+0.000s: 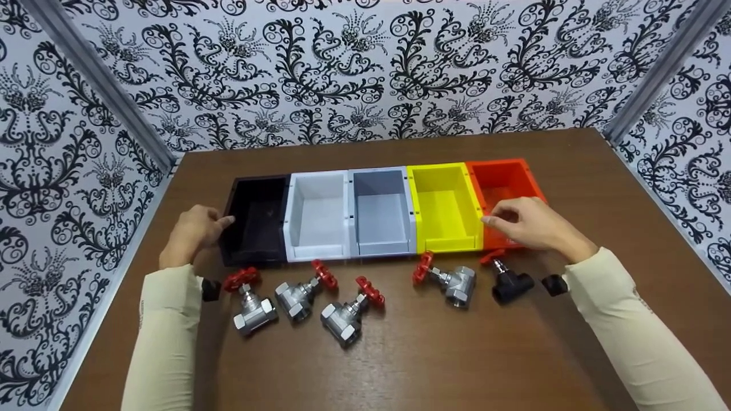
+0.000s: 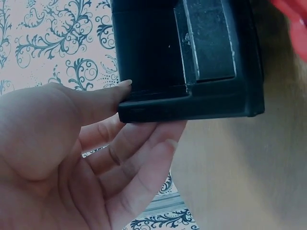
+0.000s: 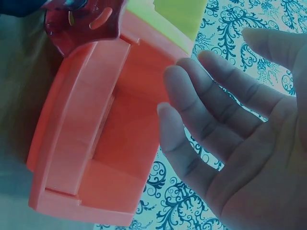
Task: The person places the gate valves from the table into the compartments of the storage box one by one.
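My left hand [image 1: 197,231] grips the outer side wall of the black bin [image 1: 228,242], at the left end of a row of bins. In the left wrist view its thumb lies over the rim and the fingers [image 2: 148,139] are against the outside. My right hand [image 1: 531,222] hangs over the red bin [image 1: 528,177] at the right end, holding nothing. Its fingers [image 3: 182,91] are spread and loosely bent in the right wrist view. Between the end bins stand a white bin [image 1: 320,211], a grey bin [image 1: 381,220] and a yellow bin [image 1: 448,214].
In front of the bins lie several metal valves with red handwheels, among them a left one [image 1: 254,313], a middle one [image 1: 342,322] and a right one [image 1: 457,285]. A black valve [image 1: 510,285] with a red handle lies near the red bin. Patterned walls [image 1: 365,74] enclose the brown table [image 1: 400,371].
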Demonstrator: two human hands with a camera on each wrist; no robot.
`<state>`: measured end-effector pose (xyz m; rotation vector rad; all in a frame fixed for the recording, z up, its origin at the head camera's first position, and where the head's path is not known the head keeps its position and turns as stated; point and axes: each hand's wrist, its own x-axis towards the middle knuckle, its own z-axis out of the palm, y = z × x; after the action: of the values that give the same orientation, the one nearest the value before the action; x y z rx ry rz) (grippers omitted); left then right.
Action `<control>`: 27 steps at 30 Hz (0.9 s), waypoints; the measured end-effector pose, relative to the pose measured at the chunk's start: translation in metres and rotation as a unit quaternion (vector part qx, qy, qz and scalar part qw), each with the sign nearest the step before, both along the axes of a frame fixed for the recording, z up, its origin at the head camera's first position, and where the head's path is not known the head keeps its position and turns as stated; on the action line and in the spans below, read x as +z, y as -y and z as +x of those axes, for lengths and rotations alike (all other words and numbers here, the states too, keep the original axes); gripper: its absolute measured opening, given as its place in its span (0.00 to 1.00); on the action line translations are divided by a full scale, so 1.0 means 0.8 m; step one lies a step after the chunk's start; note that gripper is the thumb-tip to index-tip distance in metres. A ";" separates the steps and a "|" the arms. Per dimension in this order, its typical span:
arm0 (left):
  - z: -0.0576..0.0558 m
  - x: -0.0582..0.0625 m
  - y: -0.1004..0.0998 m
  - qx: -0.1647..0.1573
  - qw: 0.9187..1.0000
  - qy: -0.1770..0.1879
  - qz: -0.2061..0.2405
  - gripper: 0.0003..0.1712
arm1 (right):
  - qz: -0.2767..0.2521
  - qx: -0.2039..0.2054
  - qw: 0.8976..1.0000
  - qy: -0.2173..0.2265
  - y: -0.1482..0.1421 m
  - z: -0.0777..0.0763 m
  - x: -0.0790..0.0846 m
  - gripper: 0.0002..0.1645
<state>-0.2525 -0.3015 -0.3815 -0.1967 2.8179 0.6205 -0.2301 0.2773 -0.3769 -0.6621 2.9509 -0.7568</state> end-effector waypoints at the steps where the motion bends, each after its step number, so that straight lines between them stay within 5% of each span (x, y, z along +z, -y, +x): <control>1: 0.000 0.000 0.000 0.001 1.000 0.001 0.001 0.26 | -0.001 0.000 1.000 0.007 -0.002 0.001 0.000 0.16; 8: 0.002 -0.002 -0.001 -0.018 0.999 -0.042 -0.012 0.24 | -0.022 0.010 0.997 0.069 -0.019 0.009 -0.002 0.17; 15: 0.003 -0.002 -0.001 -0.012 0.999 -0.037 -0.010 0.24 | -0.075 0.021 0.979 0.188 -0.038 0.014 -0.008 0.17; 27: 0.000 -0.002 -0.001 -0.009 1.000 -0.013 0.000 0.26 | -0.098 0.011 0.955 0.279 -0.064 0.016 -0.026 0.22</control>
<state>-0.2521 -0.3008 -0.3834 -0.1643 2.8411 0.6234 -0.2172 0.3288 -0.3976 -0.3994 2.3724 -1.0408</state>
